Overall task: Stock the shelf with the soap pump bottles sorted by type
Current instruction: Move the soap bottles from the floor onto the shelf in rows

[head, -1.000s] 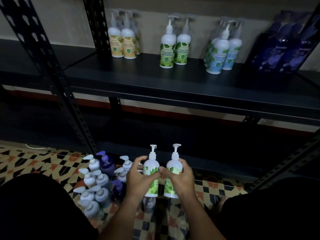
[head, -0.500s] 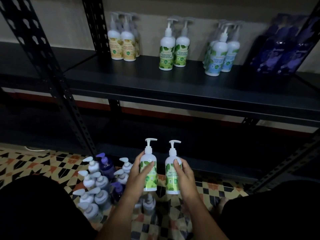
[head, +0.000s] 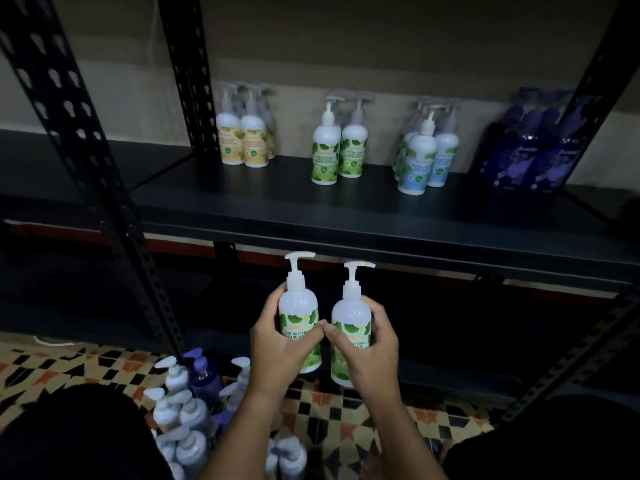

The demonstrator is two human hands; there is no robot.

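While the left hand [head: 277, 344] grips one green bottle [head: 300, 320] and the right hand [head: 372, 344] grips another [head: 350, 327], both bottles stand upright, side by side, below the shelf [head: 346, 209] edge; two matching bottles [head: 337, 150] stand on it.

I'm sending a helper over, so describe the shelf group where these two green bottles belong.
On the dark metal shelf, four clusters stand along the wall. Second from the left are two white pump bottles with green leaf labels, between the yellow-labelled bottles and blue-labelled bottles.
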